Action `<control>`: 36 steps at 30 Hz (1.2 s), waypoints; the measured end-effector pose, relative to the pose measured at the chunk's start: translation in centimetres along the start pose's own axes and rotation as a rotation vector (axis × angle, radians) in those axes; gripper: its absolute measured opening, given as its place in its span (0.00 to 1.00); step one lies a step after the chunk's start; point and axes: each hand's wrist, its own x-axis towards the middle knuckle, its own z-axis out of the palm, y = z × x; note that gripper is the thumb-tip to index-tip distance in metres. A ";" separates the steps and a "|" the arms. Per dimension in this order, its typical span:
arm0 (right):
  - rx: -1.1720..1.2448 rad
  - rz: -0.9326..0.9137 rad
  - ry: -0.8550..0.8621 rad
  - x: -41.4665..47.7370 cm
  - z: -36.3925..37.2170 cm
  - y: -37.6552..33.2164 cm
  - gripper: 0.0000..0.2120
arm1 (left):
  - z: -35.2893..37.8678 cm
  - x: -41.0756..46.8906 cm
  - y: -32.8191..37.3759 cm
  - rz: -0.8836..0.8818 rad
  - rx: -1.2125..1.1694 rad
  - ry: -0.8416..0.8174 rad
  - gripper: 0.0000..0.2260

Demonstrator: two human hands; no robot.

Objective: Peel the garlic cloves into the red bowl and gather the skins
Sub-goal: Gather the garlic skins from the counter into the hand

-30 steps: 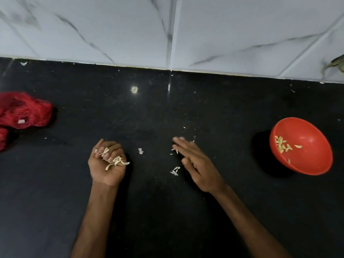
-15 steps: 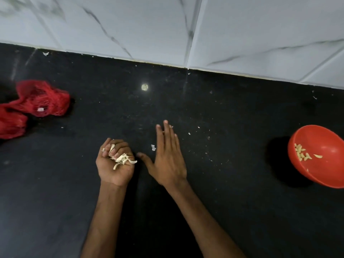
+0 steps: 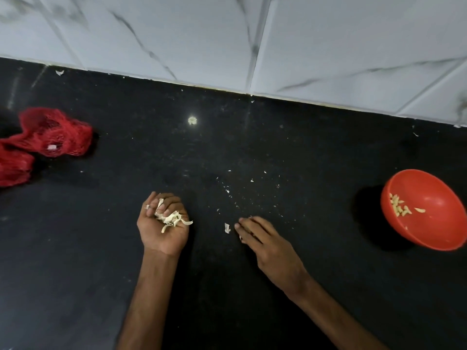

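My left hand (image 3: 163, 223) lies palm up on the black counter (image 3: 252, 286), fingers curled round a clump of pale garlic skins (image 3: 173, 218). My right hand (image 3: 265, 242) lies flat on the counter to its right, fingers straight, fingertips just right of a loose skin flake (image 3: 227, 227). Small skin bits (image 3: 242, 185) are scattered beyond the hands. The red bowl (image 3: 434, 198) sits tilted at the far right with several peeled cloves (image 3: 400, 208) inside.
A crumpled red mesh bag (image 3: 48, 137) lies at the left edge of the counter. A white marble-tiled wall (image 3: 252, 41) rises behind the counter. A bright reflection spot (image 3: 192, 120) shows on the counter's far middle.
My right hand has swept back to the right and turned, its fingertips now beside a skin flake. My left hand still holds the skins. The camera view shifted slightly.
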 end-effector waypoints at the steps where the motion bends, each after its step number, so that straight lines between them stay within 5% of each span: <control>1: 0.000 0.012 0.011 -0.3 -0.5 0.1 0.18 | 0.0 -0.1 -0.2 0.013 0.005 0.012 0.19; 6: 0.085 0.031 0.068 1.2 -2.0 0.3 0.14 | 1.2 -0.2 -2.2 0.132 0.100 0.153 0.17; 10: 0.615 0.487 0.285 4.0 -4.1 -1.5 0.08 | 1.7 0.2 -3.8 0.171 0.124 0.206 0.16; 12: 0.810 0.540 0.370 6.1 -5.3 -3.7 0.07 | 1.6 0.4 -4.4 0.154 0.182 0.207 0.18; 17: 0.578 0.235 0.292 8.9 -4.2 -7.2 0.07 | 1.0 0.7 -5.9 0.113 0.277 0.206 0.23; 21: 0.308 0.060 0.251 9.7 -3.4 -7.8 0.13 | 0.6 0.3 -5.9 0.020 0.328 0.154 0.09; 25: 0.187 0.014 0.237 8.9 -3.6 -8.1 0.16 | 1.1 -0.2 -6.1 0.071 0.299 0.190 0.25; 29: 0.149 -0.004 0.350 8.8 -4.4 -8.2 0.08 | 1.5 -0.9 -6.1 0.053 0.323 0.175 0.26; 33: 0.540 0.267 0.453 6.3 -4.9 -6.2 0.19 | 3.0 -1.1 -5.7 0.128 0.137 0.233 0.24; 36: 0.525 0.588 0.536 1.6 -4.0 -2.4 0.10 | 4.3 -1.0 -4.6 0.222 0.098 0.237 0.21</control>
